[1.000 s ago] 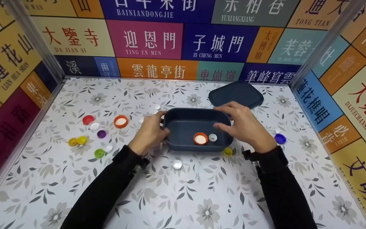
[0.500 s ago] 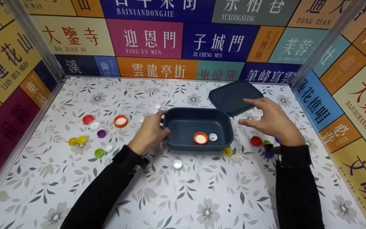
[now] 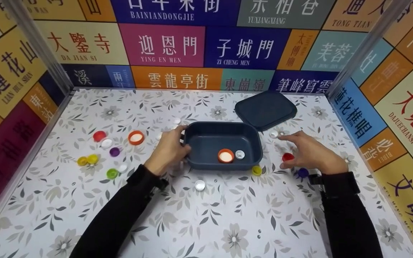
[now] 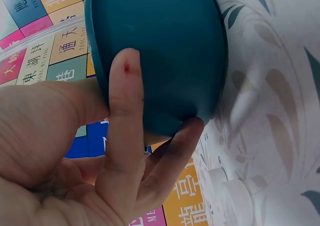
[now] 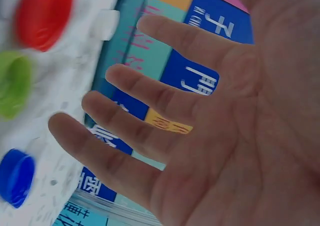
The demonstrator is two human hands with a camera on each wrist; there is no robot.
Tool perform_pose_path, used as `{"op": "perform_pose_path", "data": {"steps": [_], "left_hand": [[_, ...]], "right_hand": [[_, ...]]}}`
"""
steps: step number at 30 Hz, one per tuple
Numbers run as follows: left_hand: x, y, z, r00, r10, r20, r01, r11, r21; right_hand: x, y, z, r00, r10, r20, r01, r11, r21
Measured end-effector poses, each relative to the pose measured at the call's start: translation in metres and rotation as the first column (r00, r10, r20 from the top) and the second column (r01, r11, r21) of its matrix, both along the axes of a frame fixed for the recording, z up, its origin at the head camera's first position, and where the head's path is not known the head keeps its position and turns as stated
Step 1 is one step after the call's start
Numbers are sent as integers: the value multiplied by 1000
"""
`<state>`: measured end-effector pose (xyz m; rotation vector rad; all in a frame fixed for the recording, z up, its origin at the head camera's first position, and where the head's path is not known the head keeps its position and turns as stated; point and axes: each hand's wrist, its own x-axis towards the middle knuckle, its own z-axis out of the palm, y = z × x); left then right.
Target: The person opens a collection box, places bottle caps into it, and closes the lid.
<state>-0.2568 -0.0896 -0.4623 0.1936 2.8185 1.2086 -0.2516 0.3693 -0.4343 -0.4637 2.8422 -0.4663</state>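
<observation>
A dark blue, rounded rectangular box point(image 3: 206, 143) holds an orange cap point(image 3: 225, 156) with a white inside and a small silvery-white cap point(image 3: 240, 154). My left hand point(image 3: 169, 148) grips the box's left end, its fingers bent against the outer wall point(image 4: 170, 61) in the left wrist view. To the right of the box, my right hand point(image 3: 310, 152) hovers with fingers spread and nothing in them. Its index fingertip is close to a white cap point(image 3: 273, 134), and its thumb overlaps a red cap point(image 3: 287, 157). Beneath it, the right wrist view has a green cap point(image 5: 14, 85) and a blue cap point(image 5: 17, 178).
The dark blue lid point(image 3: 266, 110) lies behind the box. Several loose caps are scattered at left, among them an orange one point(image 3: 136, 137) and a purple one point(image 3: 114, 151). A yellow cap point(image 3: 257, 171) and a white cap point(image 3: 200, 185) lie in front. Printed panels point(image 3: 170, 44) wall the table.
My right hand has left the box's right end, swung right past the lid, then come down toward the caps there. The left hand stays on the box.
</observation>
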Motion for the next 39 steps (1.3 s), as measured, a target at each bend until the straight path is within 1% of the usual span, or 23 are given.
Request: {"op": "perform_pose_path", "data": {"steps": [3, 6, 10, 14, 16, 22, 24, 30, 32, 35, 39], "left_hand": [[1, 0, 0, 1000, -1, -7, 1, 1000, 2], [2, -1, -1, 999, -11, -40, 11, 1000, 1], [2, -1, -1, 998, -19, -66, 19, 1000, -3], [2, -1, 0, 998, -19, -56, 19, 1000, 2], [2, -1, -1, 998, -24, -64, 23, 1000, -8], [3, -1, -3, 994, -35, -102, 31, 999, -35], [3, -2, -3, 995, -34, -98, 31, 999, -29], [2, -2, -2, 998, -16, -53, 16, 1000, -7], [2, -2, -2, 998, -15, -54, 14, 1000, -9], [3, -1, -2, 998, -19, -53, 19, 1000, 14], [3, -1, -3, 998, -26, -62, 28, 999, 28]], "right_hand": [[3, 3, -8, 1000, 21, 8, -21, 999, 28], [2, 4, -13, 999, 44, 19, -45, 997, 55], [1, 4, -14, 997, 59, 45, -61, 996, 64], [0, 4, -13, 997, 45, 65, -48, 998, 46], [0, 5, -13, 997, 49, 60, -51, 998, 35], [-3, 7, -18, 995, 96, -7, -96, 995, -27], [-4, 6, -20, 994, 105, -28, -106, 994, -42], [-10, 2, -23, 990, 123, -66, -128, 990, -67], [-11, 2, -24, 987, 134, -88, -140, 988, -66], [-11, 0, -24, 980, 151, -130, -160, 985, -62], [-11, -6, -19, 972, 156, -178, -171, 982, -77]]}}
